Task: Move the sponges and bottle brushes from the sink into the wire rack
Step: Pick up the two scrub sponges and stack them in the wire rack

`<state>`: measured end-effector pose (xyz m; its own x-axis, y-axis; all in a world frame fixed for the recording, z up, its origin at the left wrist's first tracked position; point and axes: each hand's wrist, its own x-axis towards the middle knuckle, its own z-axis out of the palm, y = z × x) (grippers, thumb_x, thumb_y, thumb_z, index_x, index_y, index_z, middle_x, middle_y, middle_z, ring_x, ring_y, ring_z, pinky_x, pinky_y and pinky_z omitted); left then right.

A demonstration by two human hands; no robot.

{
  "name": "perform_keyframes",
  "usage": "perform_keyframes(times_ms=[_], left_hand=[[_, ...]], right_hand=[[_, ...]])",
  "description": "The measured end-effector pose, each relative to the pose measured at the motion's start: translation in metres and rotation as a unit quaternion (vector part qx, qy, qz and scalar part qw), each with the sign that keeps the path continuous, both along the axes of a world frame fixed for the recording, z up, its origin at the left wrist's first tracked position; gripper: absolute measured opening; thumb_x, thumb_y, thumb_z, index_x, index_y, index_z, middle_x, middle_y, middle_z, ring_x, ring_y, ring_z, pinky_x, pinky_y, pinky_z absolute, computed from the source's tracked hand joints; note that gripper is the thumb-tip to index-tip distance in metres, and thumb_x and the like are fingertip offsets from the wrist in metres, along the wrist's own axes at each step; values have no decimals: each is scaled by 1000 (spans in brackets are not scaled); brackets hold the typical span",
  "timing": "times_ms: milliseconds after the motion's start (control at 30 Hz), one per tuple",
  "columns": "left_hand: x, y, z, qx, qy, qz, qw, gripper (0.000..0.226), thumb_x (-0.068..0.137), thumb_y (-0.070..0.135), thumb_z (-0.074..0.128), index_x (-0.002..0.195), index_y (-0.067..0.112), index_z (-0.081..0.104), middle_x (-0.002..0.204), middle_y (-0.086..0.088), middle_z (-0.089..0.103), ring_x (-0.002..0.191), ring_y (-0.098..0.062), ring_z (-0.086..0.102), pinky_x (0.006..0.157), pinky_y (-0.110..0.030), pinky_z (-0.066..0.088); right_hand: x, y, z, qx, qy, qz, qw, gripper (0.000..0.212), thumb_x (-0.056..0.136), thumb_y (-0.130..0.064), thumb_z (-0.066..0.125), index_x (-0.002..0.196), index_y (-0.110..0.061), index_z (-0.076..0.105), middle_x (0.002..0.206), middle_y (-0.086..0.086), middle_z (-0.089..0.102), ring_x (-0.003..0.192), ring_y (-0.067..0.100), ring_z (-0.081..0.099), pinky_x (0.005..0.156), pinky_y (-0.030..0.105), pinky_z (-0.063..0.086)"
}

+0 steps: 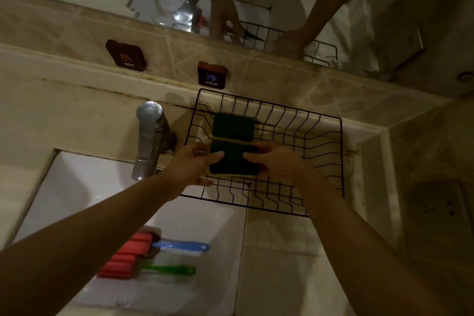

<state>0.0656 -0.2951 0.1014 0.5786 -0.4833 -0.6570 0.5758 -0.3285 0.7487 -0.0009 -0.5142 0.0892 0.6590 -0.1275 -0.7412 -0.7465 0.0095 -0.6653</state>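
Both hands grip one sponge [234, 159] over the wire rack [331, 159]: the left hand [195, 164] pinches its left edge, the right hand [275, 161] its right edge. The sponge is dark green on top with a yellow layer beneath. Just beyond the hands, a second sponge [233, 127] of the same colours lies in the rack. Nearer than the left hand, two brushes rest in the sink [77, 187], red-headed, one with a blue handle [180, 246], one with a green handle [169, 270]. Beyond the hands, wall tags read "HOT" [126, 55] and "COLD" [212, 75].
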Motion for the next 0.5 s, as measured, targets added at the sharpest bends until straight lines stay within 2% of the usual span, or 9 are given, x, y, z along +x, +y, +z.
perform_keyframes(times_ms=[100, 200, 267, 367, 433, 500], left_hand=[[-2, 3, 3, 10, -29, -20, 999, 38, 90, 31, 59, 123, 14, 55, 116, -10, 65, 96, -24, 69, 64, -31, 59], [-4, 6, 4, 29, -60, -46, 997, 31, 92, 30, 58, 119, 14, 57, 110, -6, 67, 91, -21, 70, 65, -30, 58], [-5, 6, 4, 39, -71, -52, 995, 30, 93, 26, 57, 119, 12, 57, 105, -5, 67, 91, -21, 69, 67, -30, 57], [-5, 5, 4, 45, -75, -50, 995, 26, 93, 24, 57, 117, 12, 57, 104, -7, 67, 89, -22, 69, 68, -32, 58], [-6, 4, 4, 47, -72, -45, 995, 25, 93, 22, 57, 116, 11, 58, 106, -9, 67, 88, -23, 68, 70, -34, 57], [-6, 4, 4, 50, -74, -48, 995, 24, 93, 20, 57, 115, 10, 58, 106, -9, 67, 87, -23, 67, 70, -34, 57]], right_hand=[[5, -13, 7, 24, -33, -83, 996, 35, 88, -13, 68, 122, -9, 61, 122, 14, 67, 107, 30, 67, 97, 46, 54], [14, -19, 12, 4, -52, -137, 989, 35, 88, -14, 69, 121, -9, 61, 120, 14, 68, 106, 31, 68, 90, 41, 57], [23, -18, 11, -17, -52, -137, 989, 39, 88, -18, 69, 125, -7, 59, 119, 14, 68, 103, 30, 69, 85, 38, 58], [42, -15, 7, -57, -36, -96, 993, 40, 91, -22, 67, 126, -4, 57, 118, 18, 68, 102, 34, 69, 90, 43, 57], [55, -11, 5, -64, -24, -85, 994, 37, 92, -20, 66, 123, -2, 58, 111, 19, 69, 95, 33, 69, 83, 41, 59], [66, -8, 3, -64, -7, -93, 994, 36, 91, -19, 67, 121, -2, 56, 98, 14, 68, 84, 27, 69, 67, 35, 59]])
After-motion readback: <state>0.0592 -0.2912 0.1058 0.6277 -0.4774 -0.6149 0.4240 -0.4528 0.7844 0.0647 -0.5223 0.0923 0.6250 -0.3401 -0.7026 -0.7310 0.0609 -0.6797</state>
